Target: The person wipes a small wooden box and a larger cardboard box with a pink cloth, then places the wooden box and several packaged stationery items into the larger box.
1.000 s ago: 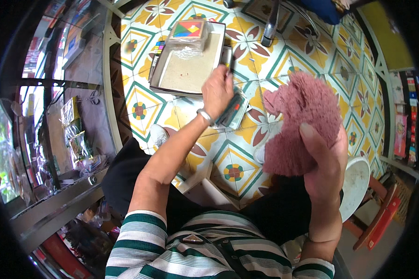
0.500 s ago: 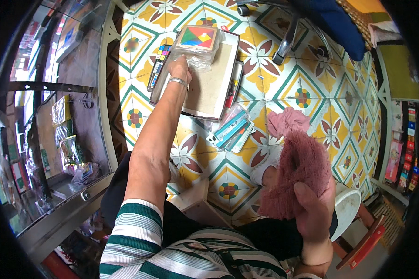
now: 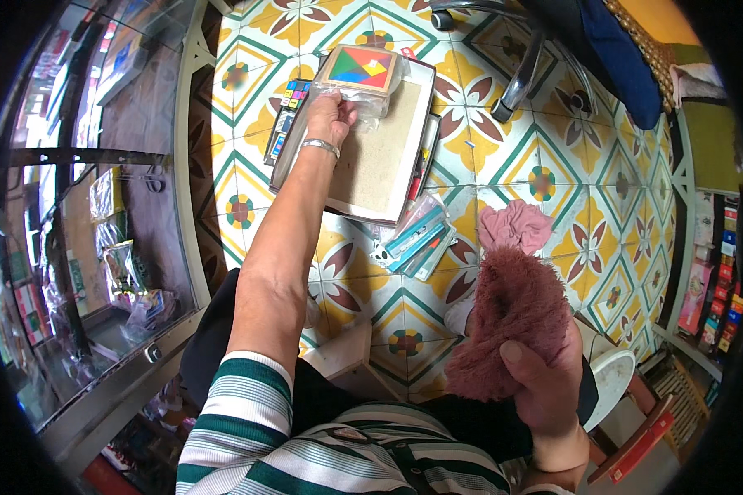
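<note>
A square tangram puzzle (image 3: 360, 68) with coloured pieces, wrapped in clear plastic, lies at the far end of a shallow box lid (image 3: 370, 177). My left hand (image 3: 330, 120) reaches down to it, its fingers bent around the near edge of the wrapping. Part of the grip is hidden behind the hand. Close to my body on the right, my right hand (image 3: 545, 384) holds a fluffy dusty-pink cloth (image 3: 512, 322), with the thumb pressed on top. Just beyond it, a lighter pink cloth (image 3: 516, 225) lies crumpled on the floor.
Packets of teal stationery (image 3: 417, 239) lie below the lid. Colourful flat packages (image 3: 287, 120) stick out at its left. A glass display case (image 3: 107, 264) stands at left, a chair leg (image 3: 520, 78) at upper right, a white stool (image 3: 611, 379) at lower right, stocked shelves (image 3: 722, 280) at far right.
My left hand has come up against the puzzle's near edge, its fingers now bent on the wrapping. The fluffy cloth in my right hand sits slightly lower and further left.
</note>
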The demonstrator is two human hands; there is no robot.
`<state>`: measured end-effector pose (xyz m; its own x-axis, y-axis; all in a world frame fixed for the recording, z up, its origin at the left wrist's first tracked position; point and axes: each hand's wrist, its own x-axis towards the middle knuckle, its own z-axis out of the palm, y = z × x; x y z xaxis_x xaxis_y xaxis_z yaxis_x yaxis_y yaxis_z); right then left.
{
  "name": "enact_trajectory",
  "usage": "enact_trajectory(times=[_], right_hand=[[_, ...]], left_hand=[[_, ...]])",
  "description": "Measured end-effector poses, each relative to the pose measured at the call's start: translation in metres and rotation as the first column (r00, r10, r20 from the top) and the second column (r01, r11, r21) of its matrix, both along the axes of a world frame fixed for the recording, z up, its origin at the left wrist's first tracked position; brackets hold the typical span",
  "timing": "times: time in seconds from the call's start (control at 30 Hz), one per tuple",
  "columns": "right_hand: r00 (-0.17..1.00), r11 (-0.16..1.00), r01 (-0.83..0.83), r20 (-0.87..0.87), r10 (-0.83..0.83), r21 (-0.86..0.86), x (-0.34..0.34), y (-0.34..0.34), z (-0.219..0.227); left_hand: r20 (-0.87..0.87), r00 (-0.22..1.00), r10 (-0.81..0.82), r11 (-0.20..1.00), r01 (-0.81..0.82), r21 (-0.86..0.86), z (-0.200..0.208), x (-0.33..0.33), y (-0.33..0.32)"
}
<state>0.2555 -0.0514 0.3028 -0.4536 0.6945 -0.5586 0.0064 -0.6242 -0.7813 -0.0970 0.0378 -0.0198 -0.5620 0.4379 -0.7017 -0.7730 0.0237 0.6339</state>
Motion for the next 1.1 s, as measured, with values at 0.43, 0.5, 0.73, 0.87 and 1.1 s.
enact_trajectory(times=[0.43, 0.5, 0.73, 0.87, 1.1], right_hand=[[0.999, 0.999, -0.02, -0.051, 0.018, -0.039, 0.001, -0.007, 0.005], [0.997, 0.996, -0.07, -0.047, 0.068, -0.06, 0.005, -0.006, 0.009], [0.991, 0.995, -0.089, -0.101, 0.083, -0.051, 0.009, -0.015, 0.011], [0.975, 0.982, -0.19, -0.12, 0.187, -0.015, 0.021, -0.016, 0.005], [0.972, 0.974, -0.228, -0.06, 0.227, 0.0, 0.018, -0.016, -0.002]], left_hand=[[0.006, 0.982, 0.189, 0.858, -0.168, 0.486, 0.02, 0.027, -0.036], [0.078, 0.978, 0.191, 0.759, -0.198, 0.62, 0.0, 0.018, -0.061], [0.042, 0.959, 0.281, 0.923, -0.282, 0.262, 0.031, 0.044, -0.09], [-0.037, 0.975, 0.22, 0.973, -0.222, -0.058, 0.017, 0.027, -0.101], [-0.196, 0.979, 0.058, 0.973, -0.099, -0.207, -0.009, 0.029, -0.115]])
